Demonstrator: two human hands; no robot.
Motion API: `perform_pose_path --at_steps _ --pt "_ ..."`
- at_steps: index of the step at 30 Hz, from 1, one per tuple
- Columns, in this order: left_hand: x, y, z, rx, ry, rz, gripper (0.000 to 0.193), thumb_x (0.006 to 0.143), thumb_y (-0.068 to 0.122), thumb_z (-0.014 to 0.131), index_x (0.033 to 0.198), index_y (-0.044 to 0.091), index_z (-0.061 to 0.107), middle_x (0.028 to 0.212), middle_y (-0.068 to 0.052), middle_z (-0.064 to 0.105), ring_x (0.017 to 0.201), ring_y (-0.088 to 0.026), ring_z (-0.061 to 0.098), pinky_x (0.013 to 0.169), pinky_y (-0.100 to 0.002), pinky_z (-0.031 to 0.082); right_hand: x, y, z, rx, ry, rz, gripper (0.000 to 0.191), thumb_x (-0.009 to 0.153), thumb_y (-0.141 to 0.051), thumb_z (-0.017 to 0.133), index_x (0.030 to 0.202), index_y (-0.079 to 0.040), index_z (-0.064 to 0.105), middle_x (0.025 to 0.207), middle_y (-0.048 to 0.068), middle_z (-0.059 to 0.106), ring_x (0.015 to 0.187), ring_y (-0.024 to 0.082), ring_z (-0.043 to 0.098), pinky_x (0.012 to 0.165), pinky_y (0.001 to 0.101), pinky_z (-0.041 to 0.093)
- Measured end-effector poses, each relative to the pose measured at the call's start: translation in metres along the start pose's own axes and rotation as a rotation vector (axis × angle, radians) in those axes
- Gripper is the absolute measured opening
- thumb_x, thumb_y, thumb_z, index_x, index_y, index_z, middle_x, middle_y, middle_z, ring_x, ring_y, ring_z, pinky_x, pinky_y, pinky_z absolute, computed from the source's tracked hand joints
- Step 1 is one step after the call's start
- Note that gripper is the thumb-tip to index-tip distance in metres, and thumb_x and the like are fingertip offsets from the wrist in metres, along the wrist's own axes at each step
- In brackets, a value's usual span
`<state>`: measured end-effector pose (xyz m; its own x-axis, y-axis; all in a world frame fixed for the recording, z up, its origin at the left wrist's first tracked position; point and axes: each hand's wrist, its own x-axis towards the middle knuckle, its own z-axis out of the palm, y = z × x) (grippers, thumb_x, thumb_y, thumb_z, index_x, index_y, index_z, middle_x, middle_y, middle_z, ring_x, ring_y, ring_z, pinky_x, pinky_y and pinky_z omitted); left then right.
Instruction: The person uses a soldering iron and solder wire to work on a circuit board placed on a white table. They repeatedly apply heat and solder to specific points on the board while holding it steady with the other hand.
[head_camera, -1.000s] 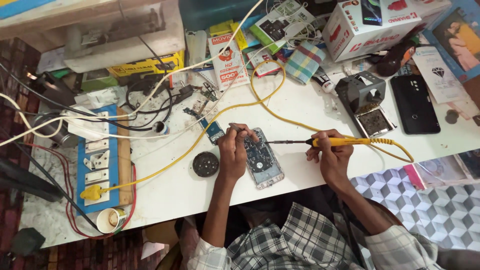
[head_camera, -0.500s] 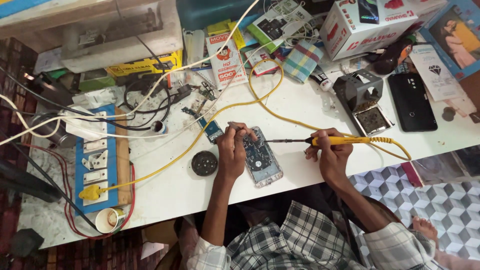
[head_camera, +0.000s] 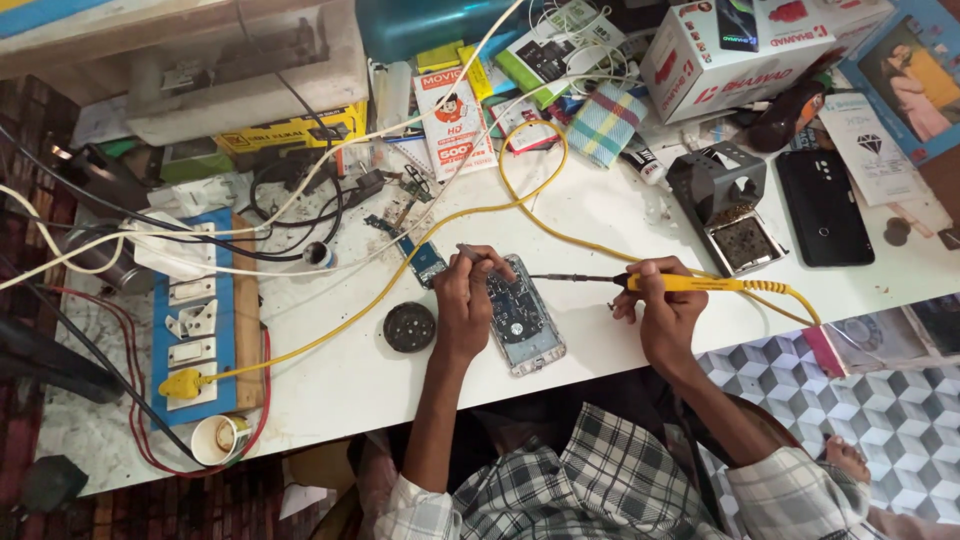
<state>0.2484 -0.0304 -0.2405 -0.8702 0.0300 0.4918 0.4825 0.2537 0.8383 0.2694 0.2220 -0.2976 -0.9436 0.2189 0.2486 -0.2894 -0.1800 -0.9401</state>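
Note:
An opened phone (head_camera: 524, 320) lies face down on the white table (head_camera: 330, 370), its circuit boards showing. My left hand (head_camera: 465, 300) rests on its left edge and pinches a thin metal tool over the top of the board. My right hand (head_camera: 665, 310) grips a yellow-handled soldering iron (head_camera: 690, 284), whose dark tip points left and reaches the phone's upper right edge. The iron's yellow cord (head_camera: 520, 200) loops across the table to a plug on the switchboard.
A round black tin (head_camera: 410, 327) sits left of the phone, a small blue circuit board (head_camera: 425, 260) above it. A blue switchboard (head_camera: 195, 330) lies at far left, a soldering stand (head_camera: 725, 205) and black phone (head_camera: 822, 208) at right. Boxes and cables crowd the back.
Both hands stay at the phone; the soldering tip remains at its upper right edge. The view has shifted only slightly.

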Motion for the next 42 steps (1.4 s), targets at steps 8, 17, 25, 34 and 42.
perform_pose_path --at_steps 8,17,25,34,42 --pt "-0.004 0.003 -0.004 -0.043 -0.001 -0.057 0.015 0.108 0.005 0.039 0.108 -0.002 0.052 0.090 -0.013 0.074 0.085 -0.022 0.074 0.082 -0.033 0.058 0.001 0.006 -0.001 0.134 -0.025 -0.077 0.022 0.105 -0.015 0.064 0.116 0.003 0.060 0.081 0.012 0.069 0.063 0.014 0.067 0.051 0.0225 0.049" --pt "0.000 0.000 -0.002 -0.100 -0.064 -0.152 0.025 0.111 0.018 0.040 0.116 -0.003 0.052 0.095 -0.014 0.076 0.089 -0.021 0.074 0.085 -0.034 0.058 -0.001 0.001 0.005 0.031 0.018 0.029 0.024 0.098 -0.008 0.072 0.117 0.002 0.061 0.081 0.009 0.069 0.065 0.010 0.067 0.055 0.0207 0.051" --pt "-0.004 0.004 -0.001 -0.151 0.002 -0.128 0.037 0.114 0.029 0.036 0.120 -0.003 0.055 0.105 -0.015 0.077 0.096 -0.021 0.077 0.089 -0.034 0.058 0.002 -0.006 0.009 0.036 0.058 0.004 0.022 0.101 -0.014 0.068 0.115 0.001 0.060 0.075 0.008 0.067 0.059 0.010 0.065 0.049 0.0213 0.047" --pt "-0.004 0.005 0.000 -0.094 0.008 -0.093 0.032 0.114 0.024 0.039 0.117 -0.003 0.054 0.100 -0.016 0.078 0.095 -0.022 0.077 0.089 -0.034 0.059 0.001 -0.003 0.007 0.012 0.073 0.064 0.022 0.106 -0.019 0.061 0.109 0.002 0.063 0.071 0.010 0.066 0.055 0.012 0.064 0.046 0.0226 0.046" --pt "-0.005 0.003 -0.001 -0.108 0.023 -0.116 0.030 0.114 0.023 0.038 0.115 -0.002 0.054 0.094 -0.014 0.076 0.092 -0.021 0.076 0.087 -0.034 0.058 -0.002 0.000 0.001 0.012 0.017 0.033 0.025 0.109 -0.019 0.054 0.102 0.003 0.063 0.066 0.010 0.065 0.051 0.013 0.063 0.045 0.0226 0.045"
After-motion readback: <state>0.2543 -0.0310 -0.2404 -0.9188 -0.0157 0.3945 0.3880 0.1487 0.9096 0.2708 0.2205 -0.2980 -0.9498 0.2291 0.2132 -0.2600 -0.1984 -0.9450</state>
